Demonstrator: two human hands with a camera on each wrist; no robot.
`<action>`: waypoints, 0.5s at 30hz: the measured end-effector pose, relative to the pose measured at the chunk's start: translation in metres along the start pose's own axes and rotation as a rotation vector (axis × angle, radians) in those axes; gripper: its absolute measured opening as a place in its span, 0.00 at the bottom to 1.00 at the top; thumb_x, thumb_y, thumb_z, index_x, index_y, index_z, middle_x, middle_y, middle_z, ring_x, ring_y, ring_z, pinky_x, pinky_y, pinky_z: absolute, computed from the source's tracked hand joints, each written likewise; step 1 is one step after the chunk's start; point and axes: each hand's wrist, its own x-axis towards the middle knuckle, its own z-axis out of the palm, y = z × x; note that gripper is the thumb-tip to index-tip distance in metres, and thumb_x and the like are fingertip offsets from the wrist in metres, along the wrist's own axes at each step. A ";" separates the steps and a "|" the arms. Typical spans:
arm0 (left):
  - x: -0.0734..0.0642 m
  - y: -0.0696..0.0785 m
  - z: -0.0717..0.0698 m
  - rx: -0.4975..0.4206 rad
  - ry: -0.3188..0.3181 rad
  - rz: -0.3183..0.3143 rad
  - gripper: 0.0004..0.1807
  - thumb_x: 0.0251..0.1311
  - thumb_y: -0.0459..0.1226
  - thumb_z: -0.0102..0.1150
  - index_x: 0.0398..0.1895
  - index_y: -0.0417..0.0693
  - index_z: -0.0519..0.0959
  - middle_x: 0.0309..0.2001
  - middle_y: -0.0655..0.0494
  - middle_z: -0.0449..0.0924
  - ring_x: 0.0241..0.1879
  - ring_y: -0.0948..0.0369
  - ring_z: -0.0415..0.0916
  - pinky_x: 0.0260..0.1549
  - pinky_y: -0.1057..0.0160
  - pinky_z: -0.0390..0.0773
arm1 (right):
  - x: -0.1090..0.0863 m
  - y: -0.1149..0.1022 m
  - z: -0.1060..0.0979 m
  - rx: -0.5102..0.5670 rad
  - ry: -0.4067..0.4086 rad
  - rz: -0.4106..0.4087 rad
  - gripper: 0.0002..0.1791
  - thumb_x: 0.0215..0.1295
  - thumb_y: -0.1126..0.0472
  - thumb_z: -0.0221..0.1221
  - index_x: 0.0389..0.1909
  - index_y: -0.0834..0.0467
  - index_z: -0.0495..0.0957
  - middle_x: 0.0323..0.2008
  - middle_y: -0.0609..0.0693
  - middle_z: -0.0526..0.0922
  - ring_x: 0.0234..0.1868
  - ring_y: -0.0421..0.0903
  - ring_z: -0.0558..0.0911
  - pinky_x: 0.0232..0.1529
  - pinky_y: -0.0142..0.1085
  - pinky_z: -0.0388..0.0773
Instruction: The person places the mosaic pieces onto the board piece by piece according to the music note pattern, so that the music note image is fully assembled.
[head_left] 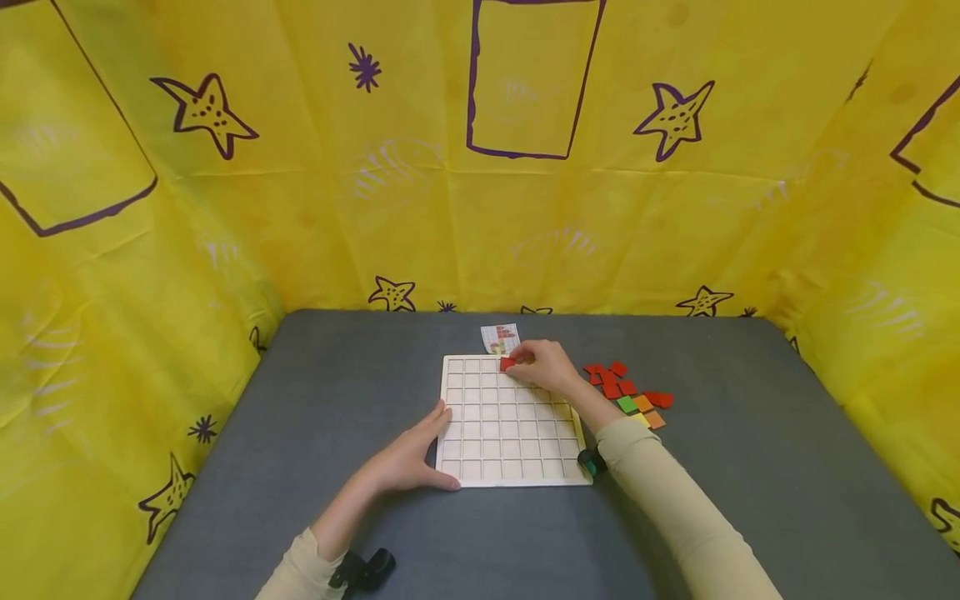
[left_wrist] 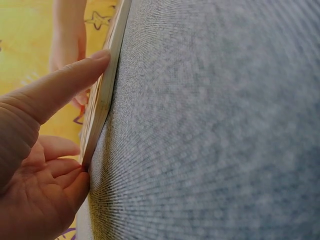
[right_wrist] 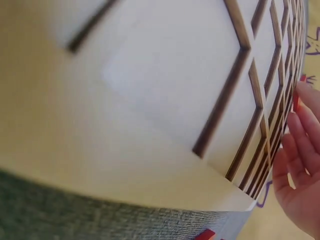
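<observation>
A white square board [head_left: 501,421] with a grid of recessed cells lies on the table. At its top row my right hand [head_left: 545,365] pinches a red square tile [head_left: 507,364] between thumb and fingertips. The right wrist view shows that red tile [right_wrist: 296,95] upright at the fingertips, at the board's far edge. My left hand [head_left: 411,454] spans the board's near left corner, thumb on the front edge and fingers against the left side. In the left wrist view the thumb [left_wrist: 75,80] stretches straight along the board's pale edge [left_wrist: 107,85].
Loose red tiles [head_left: 609,382] lie right of the board, with a green tile [head_left: 627,405], orange tiles [head_left: 655,419] and a yellow one beside them. Behind the board lies a small printed pattern card [head_left: 498,337]. Yellow cloth [head_left: 420,217] surrounds the dark grey table [head_left: 360,367].
</observation>
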 end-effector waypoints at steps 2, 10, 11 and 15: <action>0.000 0.000 0.001 -0.001 0.000 0.000 0.62 0.39 0.50 0.76 0.73 0.37 0.49 0.75 0.39 0.40 0.73 0.46 0.44 0.66 0.45 0.55 | 0.001 0.000 0.001 -0.004 -0.004 0.003 0.14 0.54 0.52 0.68 0.40 0.53 0.83 0.35 0.47 0.84 0.35 0.44 0.78 0.41 0.39 0.75; -0.001 0.000 0.001 -0.007 0.003 -0.009 0.62 0.39 0.50 0.76 0.73 0.38 0.49 0.75 0.40 0.40 0.74 0.46 0.44 0.66 0.45 0.55 | 0.004 -0.001 0.003 -0.003 -0.017 0.010 0.14 0.55 0.54 0.68 0.42 0.54 0.83 0.36 0.48 0.84 0.36 0.45 0.78 0.41 0.39 0.75; -0.001 0.000 0.001 -0.007 0.003 -0.008 0.62 0.39 0.50 0.76 0.73 0.38 0.49 0.75 0.40 0.40 0.73 0.46 0.44 0.66 0.45 0.55 | 0.005 0.000 0.003 -0.001 -0.017 0.010 0.14 0.55 0.54 0.68 0.42 0.54 0.83 0.36 0.48 0.84 0.36 0.45 0.78 0.41 0.39 0.75; -0.001 0.000 0.000 -0.001 0.005 -0.004 0.61 0.39 0.50 0.76 0.73 0.37 0.49 0.75 0.40 0.40 0.73 0.46 0.45 0.66 0.45 0.55 | 0.005 0.000 0.004 0.001 -0.013 0.011 0.13 0.55 0.54 0.68 0.41 0.53 0.84 0.35 0.48 0.83 0.37 0.44 0.77 0.42 0.39 0.75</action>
